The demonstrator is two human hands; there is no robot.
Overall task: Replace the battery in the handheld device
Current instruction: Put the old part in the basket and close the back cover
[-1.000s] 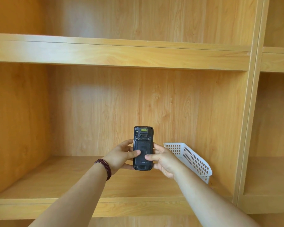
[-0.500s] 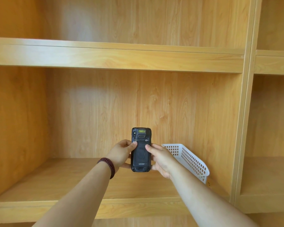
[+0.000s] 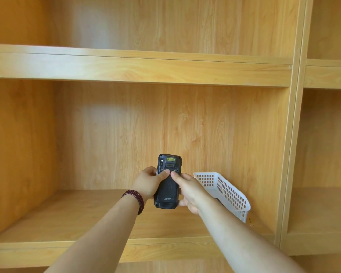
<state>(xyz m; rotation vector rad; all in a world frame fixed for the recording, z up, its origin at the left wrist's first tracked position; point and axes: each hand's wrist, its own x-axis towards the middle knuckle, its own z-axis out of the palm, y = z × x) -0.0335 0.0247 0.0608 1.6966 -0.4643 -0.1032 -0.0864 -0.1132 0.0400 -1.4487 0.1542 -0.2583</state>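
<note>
A black handheld device (image 3: pixel 167 189) stands upright in mid-air in front of the shelf, its back cover facing me, with a small yellow-green label near its top. My left hand (image 3: pixel 148 184) grips its left side and my right hand (image 3: pixel 187 189) grips its right side. Both thumbs rest side by side on the upper part of the back cover, just below the two latches. The device's screen side is hidden from me.
A white perforated plastic basket (image 3: pixel 227 191) sits on the wooden shelf (image 3: pixel 71 215) at the right, behind my right forearm; something dark lies inside it. A vertical divider (image 3: pixel 291 154) separates further compartments on the right. A dark bead bracelet (image 3: pixel 135 200) circles my left wrist.
Both thumbs have slid up the back cover from its middle to just under the latches. The device stays upright in both hands.
</note>
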